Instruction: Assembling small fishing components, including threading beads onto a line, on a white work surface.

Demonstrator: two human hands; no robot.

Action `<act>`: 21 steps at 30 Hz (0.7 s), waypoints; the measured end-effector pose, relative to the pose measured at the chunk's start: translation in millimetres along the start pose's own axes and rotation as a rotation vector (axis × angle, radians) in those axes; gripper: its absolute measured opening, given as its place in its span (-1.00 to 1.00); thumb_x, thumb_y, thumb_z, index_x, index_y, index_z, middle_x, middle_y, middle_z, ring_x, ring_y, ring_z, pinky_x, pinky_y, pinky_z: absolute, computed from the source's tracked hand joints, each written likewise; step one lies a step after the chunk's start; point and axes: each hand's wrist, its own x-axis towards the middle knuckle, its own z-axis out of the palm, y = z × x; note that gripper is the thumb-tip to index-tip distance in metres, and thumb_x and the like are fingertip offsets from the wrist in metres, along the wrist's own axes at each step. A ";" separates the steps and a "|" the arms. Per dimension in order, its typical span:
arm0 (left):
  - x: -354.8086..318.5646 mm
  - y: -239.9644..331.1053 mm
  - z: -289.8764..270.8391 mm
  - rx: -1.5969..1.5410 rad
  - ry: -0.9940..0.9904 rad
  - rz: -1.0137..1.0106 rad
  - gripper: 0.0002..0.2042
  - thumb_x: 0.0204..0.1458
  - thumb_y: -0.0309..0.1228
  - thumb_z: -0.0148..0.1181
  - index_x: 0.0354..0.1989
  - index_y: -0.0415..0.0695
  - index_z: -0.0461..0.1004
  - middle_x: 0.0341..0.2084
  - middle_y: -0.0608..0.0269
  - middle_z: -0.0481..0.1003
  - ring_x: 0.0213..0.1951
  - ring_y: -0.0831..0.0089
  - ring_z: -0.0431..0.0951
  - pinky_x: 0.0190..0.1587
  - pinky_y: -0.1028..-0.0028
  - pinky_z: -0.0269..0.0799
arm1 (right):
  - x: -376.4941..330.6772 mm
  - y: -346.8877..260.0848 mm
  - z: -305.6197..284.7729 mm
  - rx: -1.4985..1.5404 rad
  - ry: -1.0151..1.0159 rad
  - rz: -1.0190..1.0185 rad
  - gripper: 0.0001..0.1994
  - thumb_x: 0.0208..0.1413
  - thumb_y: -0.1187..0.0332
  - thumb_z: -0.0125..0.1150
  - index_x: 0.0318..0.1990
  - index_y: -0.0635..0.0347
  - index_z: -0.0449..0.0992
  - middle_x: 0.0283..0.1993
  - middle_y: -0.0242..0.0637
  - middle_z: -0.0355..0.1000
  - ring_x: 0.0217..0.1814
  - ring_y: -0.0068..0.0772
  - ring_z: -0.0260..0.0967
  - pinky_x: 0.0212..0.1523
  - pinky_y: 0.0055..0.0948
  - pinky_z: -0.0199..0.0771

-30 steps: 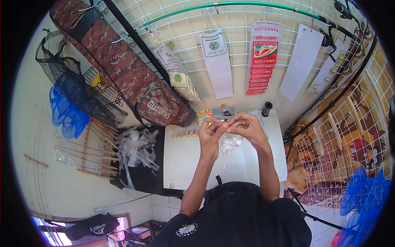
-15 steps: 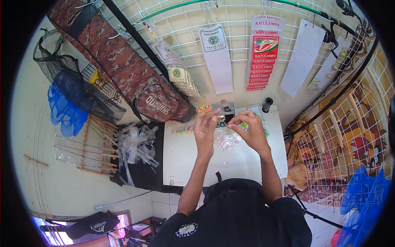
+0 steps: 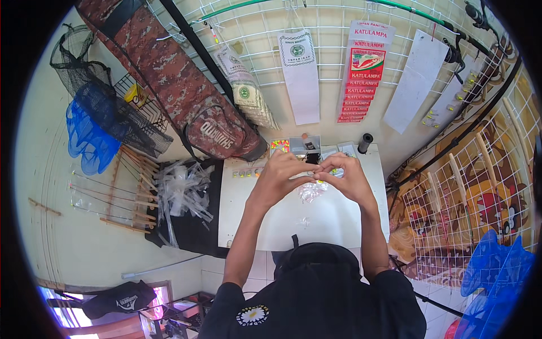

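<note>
Above the far half of a white table (image 3: 350, 220), my two hands meet fingertip to fingertip. My left hand (image 3: 276, 178) is closed in a pinch, and my right hand (image 3: 349, 178) pinches from the other side. Whatever lies between the fingertips is too small to make out. Just under the hands is a small heap of clear plastic pieces (image 3: 311, 195). Behind them are a box of bright yellow and orange bits (image 3: 279, 145) and a clear case (image 3: 307, 142), partly hidden. A row of small items (image 3: 243, 172) lies left of my left hand.
A dark cylinder (image 3: 366, 141) stands at the table's back right. A camouflage rod bag (image 3: 217, 127) leans at the back left, near crumpled clear plastic (image 3: 183, 198) on black cloth. Hanging packets (image 3: 361, 79) and a wire grid (image 3: 327, 56) line the wall.
My left hand has come right and its spread fingers have closed, so its tips now meet the right hand's. My right hand stays pinched in about the same place.
</note>
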 end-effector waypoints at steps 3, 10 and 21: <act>-1.5 0.5 -5.4 0.076 -0.041 0.114 -0.82 -0.20 -0.37 0.40 -0.36 -0.01 0.65 -0.51 0.46 0.57 -0.48 0.51 0.42 -0.28 0.46 0.22 | -1.6 0.8 -4.7 0.028 -0.045 0.018 -0.82 -0.07 0.32 0.42 -0.38 0.24 0.62 -0.45 -0.28 0.55 -0.30 -0.39 0.46 -0.13 -0.41 0.36; -0.8 10.7 -11.4 0.198 -0.154 0.114 -0.88 -0.14 -0.45 0.29 -0.38 -0.10 0.59 -0.50 0.33 0.51 -0.33 0.38 0.48 -0.17 0.35 0.34 | -3.7 -6.9 -5.8 -0.038 -0.050 -0.039 -0.84 -0.07 0.36 0.41 -0.36 0.22 0.61 -0.45 -0.29 0.55 -0.25 -0.36 0.42 -0.08 -0.38 0.35; -5.3 6.6 -0.6 0.439 -0.255 0.154 -0.91 0.00 -0.40 0.16 -0.39 -0.11 0.41 -0.46 0.27 0.39 -0.26 0.34 0.44 -0.18 0.32 0.31 | -16.5 -7.4 7.7 -0.323 -0.043 -0.225 -0.87 0.03 0.47 0.27 -0.25 0.25 0.54 -0.29 -0.21 0.49 -0.03 -0.15 0.32 0.01 -0.24 0.34</act>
